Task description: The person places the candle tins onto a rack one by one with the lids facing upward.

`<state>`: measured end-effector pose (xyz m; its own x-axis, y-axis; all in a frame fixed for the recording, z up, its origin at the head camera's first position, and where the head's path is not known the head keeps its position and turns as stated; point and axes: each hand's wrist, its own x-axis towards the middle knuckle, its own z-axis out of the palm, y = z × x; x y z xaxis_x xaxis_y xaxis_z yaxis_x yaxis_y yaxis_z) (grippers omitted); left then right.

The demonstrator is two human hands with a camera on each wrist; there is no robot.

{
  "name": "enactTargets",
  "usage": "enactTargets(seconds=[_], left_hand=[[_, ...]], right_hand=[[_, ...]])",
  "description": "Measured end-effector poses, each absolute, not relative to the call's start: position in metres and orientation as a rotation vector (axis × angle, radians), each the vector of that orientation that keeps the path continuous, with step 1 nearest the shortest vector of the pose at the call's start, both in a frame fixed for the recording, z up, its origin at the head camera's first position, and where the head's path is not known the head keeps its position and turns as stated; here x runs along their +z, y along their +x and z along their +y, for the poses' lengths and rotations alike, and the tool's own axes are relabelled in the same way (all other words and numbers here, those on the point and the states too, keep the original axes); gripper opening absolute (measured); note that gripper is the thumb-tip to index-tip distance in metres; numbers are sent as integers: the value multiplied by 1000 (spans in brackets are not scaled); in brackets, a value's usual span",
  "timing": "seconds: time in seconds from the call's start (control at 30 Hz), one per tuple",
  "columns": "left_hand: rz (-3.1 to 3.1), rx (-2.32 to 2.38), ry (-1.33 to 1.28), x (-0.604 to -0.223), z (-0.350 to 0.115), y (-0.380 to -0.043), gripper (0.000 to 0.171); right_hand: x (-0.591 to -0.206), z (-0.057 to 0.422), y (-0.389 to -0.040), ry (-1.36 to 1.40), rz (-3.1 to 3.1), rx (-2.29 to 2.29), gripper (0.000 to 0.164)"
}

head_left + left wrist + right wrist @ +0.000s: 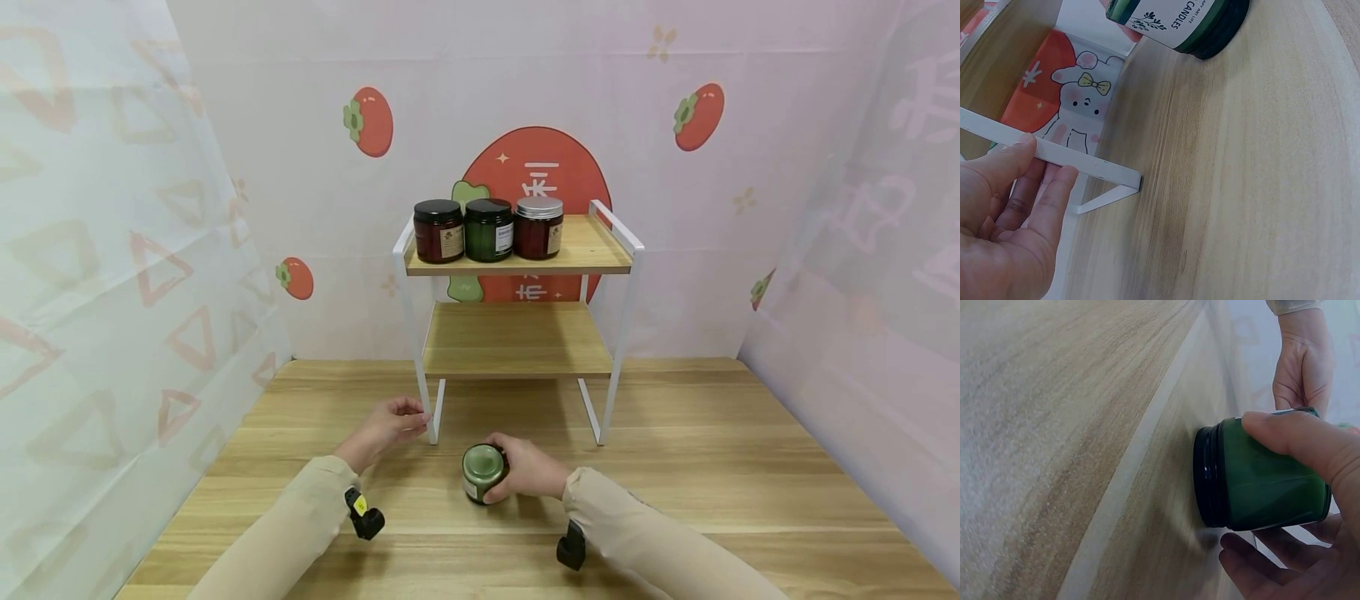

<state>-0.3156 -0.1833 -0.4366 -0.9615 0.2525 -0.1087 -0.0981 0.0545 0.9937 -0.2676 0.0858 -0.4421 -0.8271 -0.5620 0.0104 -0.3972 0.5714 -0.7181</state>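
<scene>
A green glass candle jar (482,467) with a black lid and white label is upside down at the front of the table, its lid toward the tabletop. My right hand (531,468) grips it, thumb on one side and fingers around the other; whether the lid touches the wood I cannot tell. In the left wrist view the jar's label (1175,19) reads "CANDLES". My left hand (386,429) holds the white front left leg (1088,164) of a small two-tier shelf (517,340) between thumb and fingers, low down near its foot.
On the shelf's upper board stand a dark red jar (439,233) with a black lid, a green jar (489,232), and a red jar (538,229) with a silver lid. The wooden table (712,467) is bordered by printed cloth walls (315,183).
</scene>
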Motion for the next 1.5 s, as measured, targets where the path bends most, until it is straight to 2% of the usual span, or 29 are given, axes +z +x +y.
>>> enactTargets(seconds=[1.03, 1.3, 1.5], left_hand=[[2085, 1979, 206, -434, -182, -314, 16], [2077, 1992, 190, -436, -183, -314, 17], [2086, 1984, 172, -438, -184, -315, 20]], right_hand=[[-442, 91, -268, -859, 2651, -1018, 63], [-427, 98, -265, -918, 2658, -1152, 62], [-402, 104, -258, -939, 2655, -1283, 64]])
